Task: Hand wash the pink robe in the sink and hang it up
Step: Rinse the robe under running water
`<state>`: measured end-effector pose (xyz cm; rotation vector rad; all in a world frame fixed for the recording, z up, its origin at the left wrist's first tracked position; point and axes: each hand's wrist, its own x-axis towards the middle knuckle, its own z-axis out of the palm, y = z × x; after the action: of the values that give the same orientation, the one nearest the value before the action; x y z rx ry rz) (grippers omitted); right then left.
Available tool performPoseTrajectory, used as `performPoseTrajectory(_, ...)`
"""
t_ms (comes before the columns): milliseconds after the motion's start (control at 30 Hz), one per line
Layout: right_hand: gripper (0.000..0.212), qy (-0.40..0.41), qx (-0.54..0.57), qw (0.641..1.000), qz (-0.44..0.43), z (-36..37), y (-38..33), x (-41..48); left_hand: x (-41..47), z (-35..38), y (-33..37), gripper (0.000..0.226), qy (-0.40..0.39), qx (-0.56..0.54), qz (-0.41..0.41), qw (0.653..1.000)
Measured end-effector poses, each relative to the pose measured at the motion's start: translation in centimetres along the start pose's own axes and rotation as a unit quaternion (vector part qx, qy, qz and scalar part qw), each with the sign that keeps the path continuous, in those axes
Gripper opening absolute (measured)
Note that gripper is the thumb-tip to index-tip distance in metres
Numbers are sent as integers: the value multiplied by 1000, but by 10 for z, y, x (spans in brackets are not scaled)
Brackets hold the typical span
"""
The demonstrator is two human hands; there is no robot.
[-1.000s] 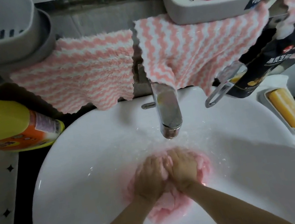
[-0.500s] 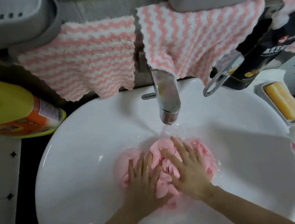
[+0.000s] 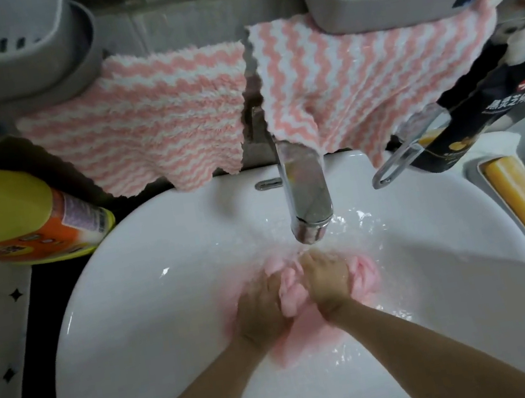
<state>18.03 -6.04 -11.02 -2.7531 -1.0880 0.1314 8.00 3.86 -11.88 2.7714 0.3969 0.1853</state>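
In the sink point(image 3: 156, 320): the pink robe point(image 3: 290, 293) is lying bunched under the running faucet point(image 3: 306, 198).
Grip: I'm seeing the left hand point(image 3: 265, 306) and right hand point(image 3: 328, 280) both clutching its folds.
Change: fingers that were flat half a second ago are curling in, so I'm judging that kneading is continuing and hanging is still waiting.

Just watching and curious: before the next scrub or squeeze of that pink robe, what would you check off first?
1. Left hand and right hand both grip the pink robe: ok.
2. Robe lies inside the sink, below the faucet: ok.
3. Water running from the faucet: ok.
4. Soap bar at hand, right of the sink: ok.
5. Robe rinsed clean: cannot tell.
6. Drain open: cannot tell, hidden under the robe.
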Motion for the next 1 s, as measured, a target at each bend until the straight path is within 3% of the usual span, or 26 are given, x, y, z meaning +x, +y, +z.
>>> performPoseTrajectory(100,32,-52,-22,997,46,-21,-6,16,19,-16,2,27,-49,-38,-7,998)
performPoseTrajectory(167,7,-130,-6,989,69,-36,-13,21,31,-31,3,27,-131,-58,-48,989)
performPoseTrajectory(233,18,-191,113,962,161,-44,-8,21,40,-52,-1,24,-207,-166,-149,952)
performPoseTrajectory(300,32,-172,267,927,199,-56,0,8,40,-74,-4,16,-216,-342,-222,887)
performPoseTrajectory(333,40,-123,296,927,192,-68,3,1,36,-85,-5,12,-184,-373,-210,885)
performPoseTrajectory(367,43,-56,309,932,183,-79,8,-8,30,-92,-8,17,-141,-354,-196,903)
performPoseTrajectory(433,32,97,365,911,169,-105,14,-26,13,-99,-18,36,-11,-218,-216,952)
performPoseTrajectory(467,25,149,403,887,169,-120,14,-30,7,-101,-24,42,53,-134,-240,960)
performPoseTrajectory(533,20,176,480,839,186,-141,15,-30,-6,-105,-31,49,154,-47,-256,953)
performPoseTrajectory(600,24,152,528,809,206,-152,18,-21,-11,-107,-24,48,191,-57,-182,963)
performPoseTrajectory(633,26,145,533,806,211,-156,20,-15,-14,-104,-19,44,164,-59,-114,978)
performPoseTrajectory(700,29,140,536,806,208,-162,25,-5,-20,-86,-13,39,39,-32,-15,999)
performPoseTrajectory(767,29,135,536,809,201,-166,28,3,-23,-64,-14,60,-81,-16,-28,996)
performPoseTrajectory(833,29,137,535,807,207,-166,31,8,-25,-49,-16,72,-140,-1,-50,989)
performPoseTrajectory(1000,24,48,551,817,165,-158,30,24,-30,-44,-11,85,-197,32,-15,980)
